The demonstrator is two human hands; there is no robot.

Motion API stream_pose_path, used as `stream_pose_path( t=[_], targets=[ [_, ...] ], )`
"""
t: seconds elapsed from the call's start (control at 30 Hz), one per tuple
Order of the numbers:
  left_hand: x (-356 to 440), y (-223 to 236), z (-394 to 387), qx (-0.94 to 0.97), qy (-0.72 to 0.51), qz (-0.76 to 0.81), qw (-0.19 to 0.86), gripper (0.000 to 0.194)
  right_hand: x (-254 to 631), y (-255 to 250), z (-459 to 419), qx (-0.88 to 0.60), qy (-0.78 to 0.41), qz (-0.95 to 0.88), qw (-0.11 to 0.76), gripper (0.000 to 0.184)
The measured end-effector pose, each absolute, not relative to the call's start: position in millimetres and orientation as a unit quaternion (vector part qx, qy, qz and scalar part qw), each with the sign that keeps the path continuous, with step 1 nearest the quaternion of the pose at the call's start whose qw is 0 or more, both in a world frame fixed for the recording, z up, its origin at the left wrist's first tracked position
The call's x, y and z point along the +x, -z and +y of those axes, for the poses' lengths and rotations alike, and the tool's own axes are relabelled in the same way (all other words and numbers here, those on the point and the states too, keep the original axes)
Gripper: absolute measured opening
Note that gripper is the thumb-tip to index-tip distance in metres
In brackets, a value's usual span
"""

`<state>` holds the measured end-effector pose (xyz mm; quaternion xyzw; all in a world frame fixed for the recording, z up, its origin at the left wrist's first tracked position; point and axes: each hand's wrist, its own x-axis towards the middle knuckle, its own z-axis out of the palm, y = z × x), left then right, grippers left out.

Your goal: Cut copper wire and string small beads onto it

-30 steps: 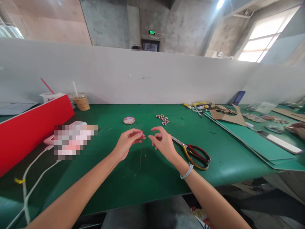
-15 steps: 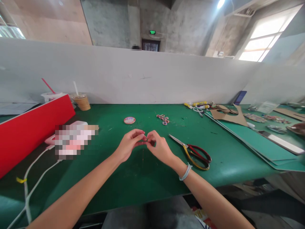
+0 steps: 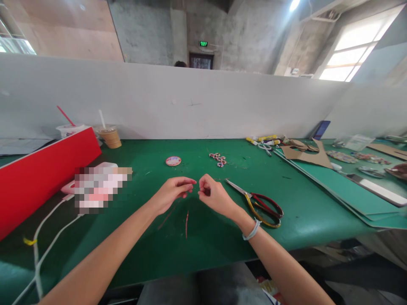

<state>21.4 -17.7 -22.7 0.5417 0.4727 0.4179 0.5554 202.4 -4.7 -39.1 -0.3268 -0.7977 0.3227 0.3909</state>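
My left hand (image 3: 173,192) and my right hand (image 3: 214,195) hover close together over the green table (image 3: 197,245), both with fingertips pinched. A thin red cord (image 3: 187,223) hangs from the pinch down toward me, with a second strand slanting left. What sits at the fingertips is too small to name. A small pile of coloured beads (image 3: 218,159) lies farther back. Red-handled scissors (image 3: 259,203) lie just right of my right hand. A round spool (image 3: 173,161) sits behind my left hand.
A red box (image 3: 41,173) and two drink cups (image 3: 110,135) stand at the left, with a white cable (image 3: 41,250) near the front edge. Cardboard pieces (image 3: 305,154), glue sticks and green cutting mats fill the right. Another person's hand (image 3: 399,171) shows at far right.
My hands came together half a second ago and have now drawn slightly apart again. The red cord strands now hang longer and more visibly below the fingertips.
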Motion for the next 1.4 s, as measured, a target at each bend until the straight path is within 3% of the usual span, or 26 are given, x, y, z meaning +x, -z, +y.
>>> stream_pose_path(
  t=[0.27,0.47,0.67,1.4],
  targets=[
    [26,26,-17,0.646,-0.415,0.499,0.402,0.017,201,40,-4,-0.326,-0.33,-0.798,0.384,0.016],
    [28,24,-19,0.596,-0.432,0.503,0.453,0.027,201,39,-5,-0.323,-0.336,-0.801,0.376,0.017],
    [30,22,-20,0.574,-0.438,0.498,0.48,0.022,201,40,-5,-0.325,-0.32,-0.808,0.374,0.015],
    [34,22,-23,0.514,-0.5,0.5,0.486,0.028,201,40,-4,-0.306,-0.314,-0.816,0.378,0.022]
  ],
)
